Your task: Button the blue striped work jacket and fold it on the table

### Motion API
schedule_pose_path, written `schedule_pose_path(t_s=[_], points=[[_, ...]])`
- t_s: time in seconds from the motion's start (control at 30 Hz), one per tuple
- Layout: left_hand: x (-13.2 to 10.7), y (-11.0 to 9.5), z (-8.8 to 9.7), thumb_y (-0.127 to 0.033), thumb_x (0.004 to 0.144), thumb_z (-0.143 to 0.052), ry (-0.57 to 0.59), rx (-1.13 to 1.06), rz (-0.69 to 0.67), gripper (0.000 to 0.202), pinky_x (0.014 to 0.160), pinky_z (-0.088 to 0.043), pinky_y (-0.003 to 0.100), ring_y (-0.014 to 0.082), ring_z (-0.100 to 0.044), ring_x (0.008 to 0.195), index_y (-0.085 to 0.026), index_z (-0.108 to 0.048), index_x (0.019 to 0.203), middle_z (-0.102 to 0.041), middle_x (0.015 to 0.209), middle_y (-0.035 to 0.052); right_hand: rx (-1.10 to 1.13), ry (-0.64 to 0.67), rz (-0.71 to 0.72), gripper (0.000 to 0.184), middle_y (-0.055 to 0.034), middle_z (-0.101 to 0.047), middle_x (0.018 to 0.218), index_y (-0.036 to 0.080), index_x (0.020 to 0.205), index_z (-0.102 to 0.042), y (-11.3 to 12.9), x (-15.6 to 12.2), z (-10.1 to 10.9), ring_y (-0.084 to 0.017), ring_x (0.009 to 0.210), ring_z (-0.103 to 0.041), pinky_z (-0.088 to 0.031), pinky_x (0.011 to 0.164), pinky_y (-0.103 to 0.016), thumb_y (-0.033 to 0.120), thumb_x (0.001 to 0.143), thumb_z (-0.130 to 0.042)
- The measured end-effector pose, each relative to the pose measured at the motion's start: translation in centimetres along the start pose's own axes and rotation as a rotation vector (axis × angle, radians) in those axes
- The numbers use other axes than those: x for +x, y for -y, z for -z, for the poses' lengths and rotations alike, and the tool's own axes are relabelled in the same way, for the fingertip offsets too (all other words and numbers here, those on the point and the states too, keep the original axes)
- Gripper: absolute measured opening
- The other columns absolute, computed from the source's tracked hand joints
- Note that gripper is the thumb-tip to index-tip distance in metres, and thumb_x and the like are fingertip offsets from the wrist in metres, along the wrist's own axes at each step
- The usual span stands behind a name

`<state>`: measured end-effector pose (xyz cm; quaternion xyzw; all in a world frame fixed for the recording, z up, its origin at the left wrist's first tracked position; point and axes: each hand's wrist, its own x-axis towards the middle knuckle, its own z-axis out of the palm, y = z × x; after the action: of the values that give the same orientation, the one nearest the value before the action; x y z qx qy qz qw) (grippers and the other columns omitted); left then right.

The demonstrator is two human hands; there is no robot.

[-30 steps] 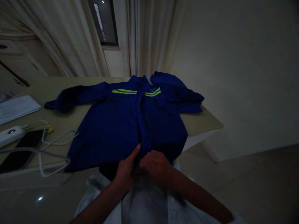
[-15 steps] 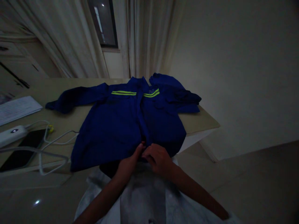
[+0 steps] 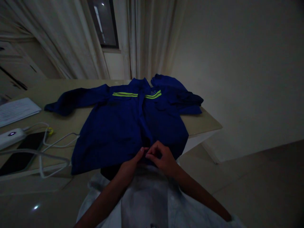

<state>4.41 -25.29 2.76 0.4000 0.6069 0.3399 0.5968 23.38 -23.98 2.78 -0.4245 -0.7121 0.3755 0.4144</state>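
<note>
- Across the pale yellowish tabletop [image 3: 205,123] in the head view, a dark blue long-sleeved fabric jacket [image 3: 114,126] lies spread front-up, collar pointing away from the person, lower front right at the near edge by the lap.
- Left hand [image 3: 130,166]: grasping the jacket's bottom hem near the middle opening, thumb on top, most of the fingers hidden.
- Right hand [image 3: 165,160]: just beside the left one at that same opening, thumb and index curled toward each other. Way too dark to tell if there's actually cloth between them, sorry.
- Jacket details: yellow-green striped bands [image 3: 124,94] run across the chest on both sides of the opening. One sleeve stretches out to the left, the other's kinda bunched up on the right.
- Left side of the table's a bit messy: printed white paper sheets [image 3: 19,109], a white oblong device with an oval button [image 3: 11,138], a black flat phone [image 3: 21,155], plus a white looping cable [image 3: 39,153] crossing over the phone.
- Behind it all, cream fabric curtains [image 3: 154,41] hang around a dark-framed window [image 3: 105,27].
</note>
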Motion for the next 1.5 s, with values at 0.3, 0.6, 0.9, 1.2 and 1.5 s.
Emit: schedule_pose_path(t_s=[0.3, 0.6, 0.9, 1.2, 1.5], points=[[-1.8, -0.2, 0.4, -0.06, 0.065, -0.082, -0.047, -0.133, -0.042, 0.047, 0.074, -0.061, 0.036, 0.0296, -0.077, 0.078, -0.014, -0.08, 0.073, -0.08, 0.077, 0.0134, -0.052, -0.117, 0.074, 0.009, -0.0009, -0.067, 0.086, 0.021, 0.099, -0.066, 0.8, 0.0, -0.9, -0.013, 0.072, -0.059, -0.048, 0.068, -0.026, 0.026, 0.093, -0.07], [-1.8, 0.8, 0.5, -0.059, 0.079, -0.072, -0.096, -0.035, -0.232, 0.047, 0.066, -0.057, 0.028, 0.0225, -0.074, 0.07, -0.013, -0.078, 0.071, -0.079, 0.074, 0.0117, -0.081, -0.09, 0.219, 0.007, -0.0054, -0.067, 0.098, 0.022, 0.1, -0.072, 1.6, 0.2, -0.7, -0.017, 0.085, -0.065, -0.055, 0.075, -0.03, 0.026, 0.094, -0.072], [-1.9, 0.5, 0.8, -0.053, 0.072, -0.079, -0.059, -0.076, -0.245, 0.041, 0.066, -0.058, 0.029, 0.0238, -0.075, 0.071, -0.013, -0.08, 0.078, -0.081, 0.079, 0.011, -0.029, -0.065, 0.258, 0.007, -0.0046, -0.07, 0.094, 0.021, 0.101, -0.072, 1.4, 0.1, -0.9, -0.016, 0.083, -0.065, -0.053, 0.072, -0.028, 0.025, 0.096, -0.071], [-2.1, 0.0, 0.5, -0.058, 0.069, -0.079, -0.066, -0.083, -0.181, 0.048, 0.066, -0.058, 0.03, 0.0245, -0.074, 0.07, -0.012, -0.081, 0.082, -0.08, 0.079, 0.0119, -0.023, -0.029, 0.101, 0.017, -0.0027, -0.071, 0.088, 0.022, 0.101, -0.076, 1.4, 0.3, -0.3, -0.015, 0.073, -0.063, -0.051, 0.069, -0.029, 0.038, 0.093, -0.075], [-2.1, 0.2, 0.5, -0.059, 0.07, -0.078, -0.101, -0.038, -0.201, 0.047, 0.058, -0.051, 0.026, 0.0199, -0.067, 0.061, -0.012, -0.077, 0.066, -0.074, 0.065, 0.0087, -0.173, 0.101, 0.192, 0.018, -0.0024, -0.063, 0.091, 0.019, 0.096, -0.069, 1.2, 0.2, -0.3, -0.015, 0.082, -0.062, -0.05, 0.073, -0.027, 0.037, 0.095, -0.073]])
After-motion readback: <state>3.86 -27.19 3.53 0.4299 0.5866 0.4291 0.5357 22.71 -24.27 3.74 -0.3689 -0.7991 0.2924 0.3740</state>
